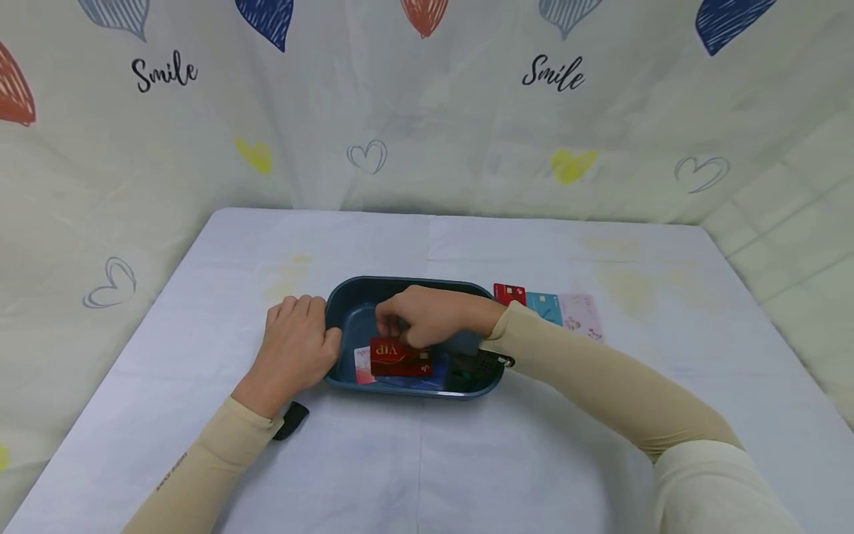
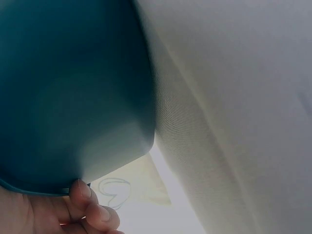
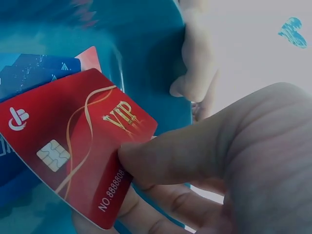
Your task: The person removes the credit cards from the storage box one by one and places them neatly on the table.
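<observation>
My right hand [image 1: 434, 315] pinches a red VIP card [image 1: 400, 357] between thumb and fingers, inside a dark blue plastic basin [image 1: 353, 320]. In the right wrist view the thumb presses the printed face of the card [image 3: 73, 141], near its number. Under and beside it in the basin lie blue cards [image 3: 36, 73] and a pink card [image 1: 362, 365]. At the basin's left end my left hand [image 1: 296, 348] grips the rim, the fingertips [image 2: 100, 214] curled at its edge. The basin's right end is partly hidden by the right forearm.
Just right of the basin, a red card [image 1: 510, 293], a teal card [image 1: 543, 305] and a pale pink card [image 1: 582, 315] lie in a row on the white tablecloth [image 1: 427, 460]. Behind the table hangs a printed curtain [image 1: 454, 96].
</observation>
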`<state>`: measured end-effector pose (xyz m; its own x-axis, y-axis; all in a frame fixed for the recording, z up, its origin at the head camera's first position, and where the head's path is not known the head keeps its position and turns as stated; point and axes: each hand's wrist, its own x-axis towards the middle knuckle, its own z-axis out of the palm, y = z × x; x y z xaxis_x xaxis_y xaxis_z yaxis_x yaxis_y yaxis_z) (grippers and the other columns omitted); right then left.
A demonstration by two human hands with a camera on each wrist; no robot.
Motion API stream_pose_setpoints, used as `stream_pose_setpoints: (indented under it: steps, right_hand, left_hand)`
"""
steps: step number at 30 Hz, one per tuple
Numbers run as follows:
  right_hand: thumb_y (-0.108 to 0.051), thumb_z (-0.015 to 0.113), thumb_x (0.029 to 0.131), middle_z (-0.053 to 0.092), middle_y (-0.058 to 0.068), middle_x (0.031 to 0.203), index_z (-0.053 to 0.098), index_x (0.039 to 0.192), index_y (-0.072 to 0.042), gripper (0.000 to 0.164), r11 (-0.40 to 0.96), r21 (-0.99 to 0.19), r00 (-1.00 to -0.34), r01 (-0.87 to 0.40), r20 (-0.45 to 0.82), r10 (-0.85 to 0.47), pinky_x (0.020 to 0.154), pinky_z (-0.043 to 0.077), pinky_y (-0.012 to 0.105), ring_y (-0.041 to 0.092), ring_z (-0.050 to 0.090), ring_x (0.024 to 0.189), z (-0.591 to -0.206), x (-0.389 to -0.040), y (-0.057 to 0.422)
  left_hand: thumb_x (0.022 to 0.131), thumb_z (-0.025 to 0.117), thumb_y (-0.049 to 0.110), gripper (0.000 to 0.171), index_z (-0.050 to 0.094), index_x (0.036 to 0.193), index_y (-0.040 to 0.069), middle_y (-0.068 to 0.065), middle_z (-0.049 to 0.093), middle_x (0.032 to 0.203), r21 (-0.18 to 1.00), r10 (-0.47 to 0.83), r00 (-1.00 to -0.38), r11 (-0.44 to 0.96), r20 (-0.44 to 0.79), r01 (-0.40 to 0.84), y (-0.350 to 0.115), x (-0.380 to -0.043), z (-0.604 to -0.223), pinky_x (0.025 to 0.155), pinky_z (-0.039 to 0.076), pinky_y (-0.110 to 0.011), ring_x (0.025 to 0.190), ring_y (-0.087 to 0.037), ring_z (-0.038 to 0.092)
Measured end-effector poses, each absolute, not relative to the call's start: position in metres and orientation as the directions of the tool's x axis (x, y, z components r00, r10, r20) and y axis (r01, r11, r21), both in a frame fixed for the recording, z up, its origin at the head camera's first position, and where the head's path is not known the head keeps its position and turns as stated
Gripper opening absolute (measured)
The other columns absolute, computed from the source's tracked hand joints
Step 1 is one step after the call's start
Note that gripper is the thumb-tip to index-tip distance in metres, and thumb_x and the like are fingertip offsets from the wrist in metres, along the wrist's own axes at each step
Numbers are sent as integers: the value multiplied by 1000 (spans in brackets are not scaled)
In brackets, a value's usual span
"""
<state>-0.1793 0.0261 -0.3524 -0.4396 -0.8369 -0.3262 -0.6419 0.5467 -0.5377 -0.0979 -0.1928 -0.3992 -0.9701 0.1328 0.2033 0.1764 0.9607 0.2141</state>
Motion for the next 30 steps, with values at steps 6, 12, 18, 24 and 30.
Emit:
stream_pose_setpoints:
  steps: [6,12,18,24,30]
  right_hand:
    - [-2,55,80,64,0,100,57,108,-17,31,549,-545,-450,-634,-317,-835,74,52,25,14,58,80,-346,-177,30]
    - [0,52,81,63,1,96,54,115,-19,39,558,-555,-458,-617,-323,-828,67,52,26,13,57,67,-339,-175,34]
    - [0,51,82,63,1,93,53,120,-19,43,561,-553,-474,-616,-309,-825,66,52,26,12,55,61,-334,-172,38]
    - [-1,52,82,61,1,92,53,123,-19,44,570,-558,-494,-603,-300,-816,66,53,26,14,57,66,-329,-168,41]
    - [0,50,82,59,0,91,54,125,-19,47,570,-545,-509,-615,-277,-815,66,52,24,13,56,70,-327,-167,45]
  left_hand:
    - [88,44,21,17,47,83,5,-8,44,75,210,135,-969,961,207,179,-193,-98,-400,82,32,-44,79,-26,39]
    - [88,45,21,17,47,82,5,-8,44,74,204,133,-968,963,214,177,-192,-97,-400,80,32,-43,78,-26,38]
    - [88,45,21,18,48,83,4,-8,45,75,205,124,-971,965,202,166,-190,-97,-399,80,32,-44,80,-27,39]
    - [89,44,23,20,48,86,4,-9,45,77,206,116,-978,967,172,151,-189,-97,-399,82,32,-44,83,-27,39]
    - [89,44,24,21,49,88,3,-9,46,78,202,116,-978,968,171,150,-189,-96,-399,81,32,-45,83,-27,39]
